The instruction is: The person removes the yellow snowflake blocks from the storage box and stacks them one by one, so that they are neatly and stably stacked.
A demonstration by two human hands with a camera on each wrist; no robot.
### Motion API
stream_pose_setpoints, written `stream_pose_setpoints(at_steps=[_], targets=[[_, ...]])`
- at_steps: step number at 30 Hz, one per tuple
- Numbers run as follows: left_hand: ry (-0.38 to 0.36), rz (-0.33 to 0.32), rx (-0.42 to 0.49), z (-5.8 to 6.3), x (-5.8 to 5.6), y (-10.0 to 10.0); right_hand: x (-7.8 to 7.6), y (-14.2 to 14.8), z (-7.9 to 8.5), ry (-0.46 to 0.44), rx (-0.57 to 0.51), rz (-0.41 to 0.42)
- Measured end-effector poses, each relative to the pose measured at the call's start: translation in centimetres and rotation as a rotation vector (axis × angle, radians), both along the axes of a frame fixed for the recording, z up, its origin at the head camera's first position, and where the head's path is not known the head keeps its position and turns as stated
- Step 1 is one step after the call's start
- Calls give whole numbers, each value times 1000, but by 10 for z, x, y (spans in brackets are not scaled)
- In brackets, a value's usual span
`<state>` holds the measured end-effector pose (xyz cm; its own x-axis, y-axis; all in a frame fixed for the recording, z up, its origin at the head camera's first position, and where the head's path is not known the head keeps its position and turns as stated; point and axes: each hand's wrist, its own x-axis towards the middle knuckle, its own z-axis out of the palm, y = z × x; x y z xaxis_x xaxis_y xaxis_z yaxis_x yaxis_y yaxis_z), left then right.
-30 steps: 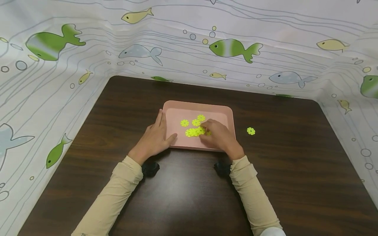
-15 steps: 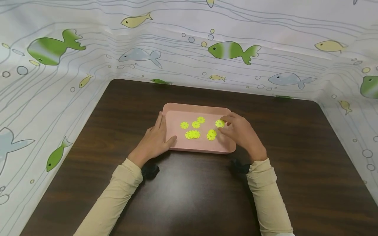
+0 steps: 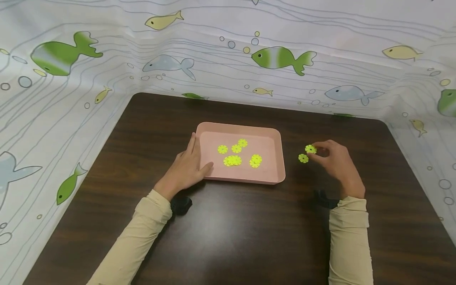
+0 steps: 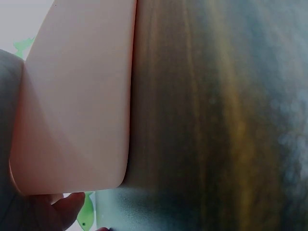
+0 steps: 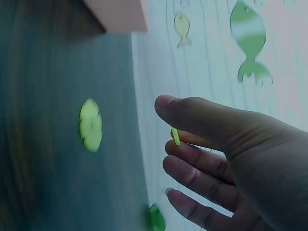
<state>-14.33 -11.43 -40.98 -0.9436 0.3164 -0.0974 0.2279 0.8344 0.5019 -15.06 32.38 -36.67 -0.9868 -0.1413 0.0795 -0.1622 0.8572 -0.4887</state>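
A shallow pink tray [image 3: 246, 177] stands on the dark wooden table, with several yellow notched discs [image 3: 222, 149] lying in it, some overlapping. My left hand [image 3: 183, 168] rests on the tray's left end, fingers along the outside and thumb over the front rim. To the right of the tray, my right hand [image 3: 336, 164] pinches one yellow notched disc [image 3: 310, 149] between thumb and fingers; in the right wrist view only a thin edge of that disc [image 5: 176, 136] shows. Just below it, another yellow disc [image 3: 303, 158] lies on the table.
Dark wood tabletop [image 3: 221, 237] surrounds the tray. A white sheet printed with fish [image 3: 285, 59] stands up along the back and both sides of the table. Dark straps with small black devices [image 3: 181, 205] sit at both wrists.
My right hand has picked a yellow disc out of the tray and carried it right, past the rim, to near the loose disc on the table. My left hand has stayed on the tray.
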Motion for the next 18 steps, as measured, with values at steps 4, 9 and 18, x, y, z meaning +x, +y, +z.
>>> stream_pose_setpoints(at_steps=[4, 9, 18], targets=[[-1, 0, -4, 0, -1, 1, -1, 11, -8, -53, -5, -10], [-3, -8, -11, -1, -2, 1, -6, 12, -22, -137, -4, 10], [-7, -5, -3, 0, -1, 1, -11, 9, -29, -180, 3, 13]])
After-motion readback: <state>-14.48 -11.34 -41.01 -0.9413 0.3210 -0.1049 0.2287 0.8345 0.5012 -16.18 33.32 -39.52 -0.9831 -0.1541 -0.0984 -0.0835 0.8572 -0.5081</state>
